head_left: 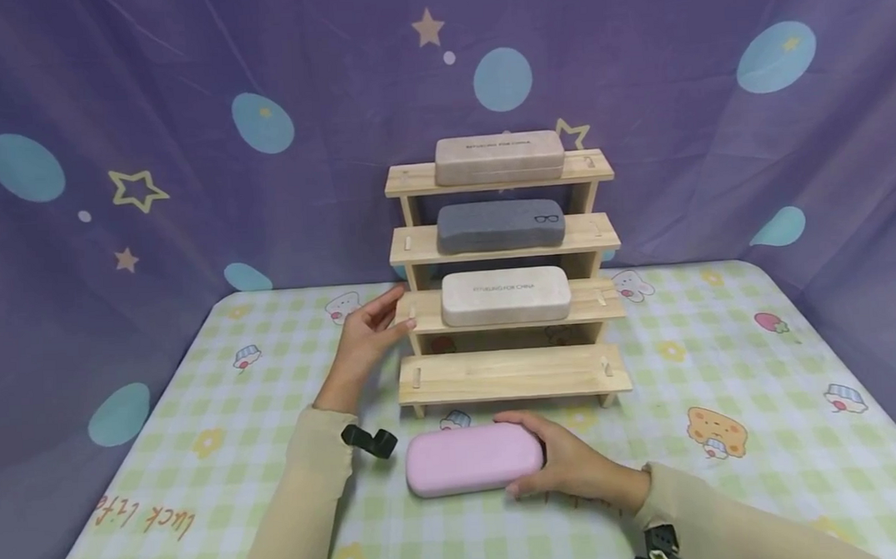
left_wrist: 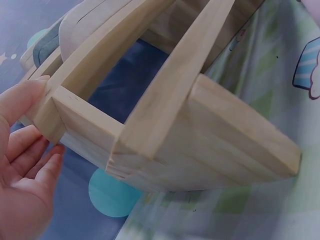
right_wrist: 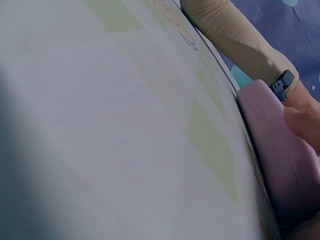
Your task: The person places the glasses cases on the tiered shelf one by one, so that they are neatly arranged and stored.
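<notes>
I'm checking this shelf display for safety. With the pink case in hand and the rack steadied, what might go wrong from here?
1. The right hand grips only one end of the pink glasses case; lifted that way it may tip or slip.
2. The left hand touches just the left edge of the wooden rack; a bump could shift it and slide the beige case or those above off their narrow shelves.

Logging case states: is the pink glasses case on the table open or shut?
Shut. The pink case lies flat on the tablecloth, lid down, seam closed, with the right hand gripping its end.
</notes>
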A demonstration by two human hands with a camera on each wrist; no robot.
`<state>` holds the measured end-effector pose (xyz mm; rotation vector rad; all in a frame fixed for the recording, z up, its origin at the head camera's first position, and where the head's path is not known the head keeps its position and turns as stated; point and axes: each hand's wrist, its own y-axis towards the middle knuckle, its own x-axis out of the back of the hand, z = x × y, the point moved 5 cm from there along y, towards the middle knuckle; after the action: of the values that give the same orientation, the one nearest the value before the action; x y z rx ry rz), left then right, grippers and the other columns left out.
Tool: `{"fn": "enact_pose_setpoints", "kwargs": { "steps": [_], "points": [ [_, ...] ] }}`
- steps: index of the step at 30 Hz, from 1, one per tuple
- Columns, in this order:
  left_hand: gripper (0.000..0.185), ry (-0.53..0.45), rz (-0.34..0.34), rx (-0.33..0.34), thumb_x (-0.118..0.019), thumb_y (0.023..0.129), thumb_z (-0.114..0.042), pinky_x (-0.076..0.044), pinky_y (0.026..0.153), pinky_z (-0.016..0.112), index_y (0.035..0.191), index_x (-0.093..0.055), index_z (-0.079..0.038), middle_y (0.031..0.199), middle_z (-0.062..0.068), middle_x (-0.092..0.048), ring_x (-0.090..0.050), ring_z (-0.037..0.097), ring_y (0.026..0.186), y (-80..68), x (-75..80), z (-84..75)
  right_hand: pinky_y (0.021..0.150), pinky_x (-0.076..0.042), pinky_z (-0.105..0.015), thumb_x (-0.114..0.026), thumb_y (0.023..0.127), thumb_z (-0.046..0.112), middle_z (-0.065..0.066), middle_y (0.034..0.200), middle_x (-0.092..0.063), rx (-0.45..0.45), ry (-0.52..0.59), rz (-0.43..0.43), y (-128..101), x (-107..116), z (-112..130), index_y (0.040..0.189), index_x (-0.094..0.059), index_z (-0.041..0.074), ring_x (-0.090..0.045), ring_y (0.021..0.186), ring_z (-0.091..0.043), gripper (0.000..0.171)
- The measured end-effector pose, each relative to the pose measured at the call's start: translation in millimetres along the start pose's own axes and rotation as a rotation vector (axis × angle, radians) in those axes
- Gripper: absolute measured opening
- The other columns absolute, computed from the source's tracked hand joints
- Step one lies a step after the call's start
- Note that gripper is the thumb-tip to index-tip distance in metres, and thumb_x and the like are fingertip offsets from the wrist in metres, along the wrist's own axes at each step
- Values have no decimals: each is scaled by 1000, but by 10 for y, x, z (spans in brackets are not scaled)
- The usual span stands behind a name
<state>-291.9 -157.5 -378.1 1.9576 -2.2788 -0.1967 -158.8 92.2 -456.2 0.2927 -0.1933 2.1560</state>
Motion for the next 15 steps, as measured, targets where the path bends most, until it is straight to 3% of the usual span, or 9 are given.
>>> {"fn": "enact_pose_setpoints", "kwargs": {
  "steps": [8, 15],
  "points": [
    [57, -12, -5, -4, -66, 83, 7, -36, 108, 26, 135, -45, 8, 142, 19, -43, -41, 27, 131, 7, 6, 19, 91, -44, -32, -87, 65, 25, -8, 130, -50, 45, -111, -36, -3, -41, 34, 141, -39, 9, -51, 111, -26, 92],
    [57, -14, 0, -12, -66, 83, 7, -37, 107, 25, 135, -45, 8, 142, 19, -43, -42, 27, 131, 15, 7, 28, 89, -46, -32, -88, 62, 27, -6, 126, -54, 71, -171, -64, -4, -24, 36, 137, -44, 10, -54, 108, -24, 88]
  ]
}}
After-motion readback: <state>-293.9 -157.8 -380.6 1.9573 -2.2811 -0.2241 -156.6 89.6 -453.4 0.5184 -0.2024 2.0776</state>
